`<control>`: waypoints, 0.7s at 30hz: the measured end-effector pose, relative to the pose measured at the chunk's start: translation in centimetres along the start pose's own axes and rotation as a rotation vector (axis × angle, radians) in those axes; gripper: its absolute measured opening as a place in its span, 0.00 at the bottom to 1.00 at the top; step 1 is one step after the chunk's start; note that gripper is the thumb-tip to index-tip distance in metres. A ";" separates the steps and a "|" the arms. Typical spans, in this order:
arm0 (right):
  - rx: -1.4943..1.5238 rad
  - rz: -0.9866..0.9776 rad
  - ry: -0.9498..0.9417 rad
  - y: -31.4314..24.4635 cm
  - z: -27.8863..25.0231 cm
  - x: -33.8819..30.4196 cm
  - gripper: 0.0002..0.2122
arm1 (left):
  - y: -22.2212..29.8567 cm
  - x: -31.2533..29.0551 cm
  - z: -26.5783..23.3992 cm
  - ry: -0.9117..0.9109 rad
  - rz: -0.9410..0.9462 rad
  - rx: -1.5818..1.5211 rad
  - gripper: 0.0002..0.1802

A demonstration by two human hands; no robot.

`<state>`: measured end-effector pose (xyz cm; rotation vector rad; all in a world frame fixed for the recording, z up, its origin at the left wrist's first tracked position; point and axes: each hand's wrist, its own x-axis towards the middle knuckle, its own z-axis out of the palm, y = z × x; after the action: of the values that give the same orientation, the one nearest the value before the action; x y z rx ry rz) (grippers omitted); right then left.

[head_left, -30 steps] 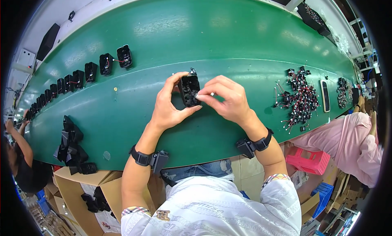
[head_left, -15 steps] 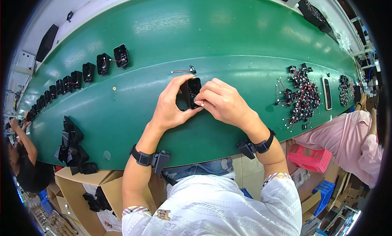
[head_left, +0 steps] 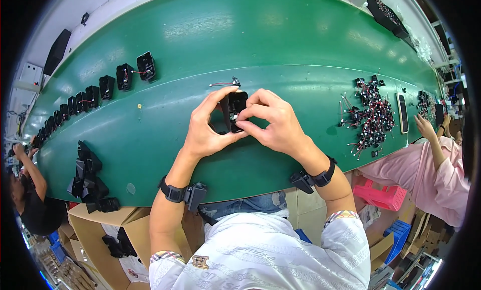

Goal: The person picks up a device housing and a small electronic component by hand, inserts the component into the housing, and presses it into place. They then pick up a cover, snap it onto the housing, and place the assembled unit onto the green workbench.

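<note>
Pale lettering (head_left: 253, 253) stood on the front of the white shirt (head_left: 310, 250), tone on tone, in at least 2 rows; folds broke it up, so only scattered letters could be made out; a brown badge (head_left: 200, 261) sat on the shirt's left chest, its detail too small to read; in the carton (head_left: 101, 216), a white sheet (head_left: 129, 265) bore a small mark, likewise too small to read.

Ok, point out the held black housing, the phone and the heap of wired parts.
Black housing (head_left: 237, 100): head view, its open interior.
Phone (head_left: 402, 113): head view, its dark screen.
Heap of wired parts (head_left: 373, 111): head view, its middle.
</note>
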<state>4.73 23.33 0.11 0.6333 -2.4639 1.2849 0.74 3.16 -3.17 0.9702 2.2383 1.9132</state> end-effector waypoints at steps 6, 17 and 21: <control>0.302 0.229 -0.088 -0.8 -0.7 0.3 0.06 | 0.9 -0.1 0.2 0.065 0.035 0.073 0.49; 0.907 0.412 -0.235 2.1 -0.2 -0.3 0.03 | 2.1 -0.1 0.1 0.052 0.069 0.142 0.51; 1.044 0.445 -0.242 1.2 0.6 0.3 0.04 | 1.7 -0.5 -1.3 0.178 0.127 0.238 0.51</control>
<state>3.81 23.34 -0.92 0.4504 -1.9855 2.8472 1.36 1.88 -1.51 1.0284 2.6139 1.8823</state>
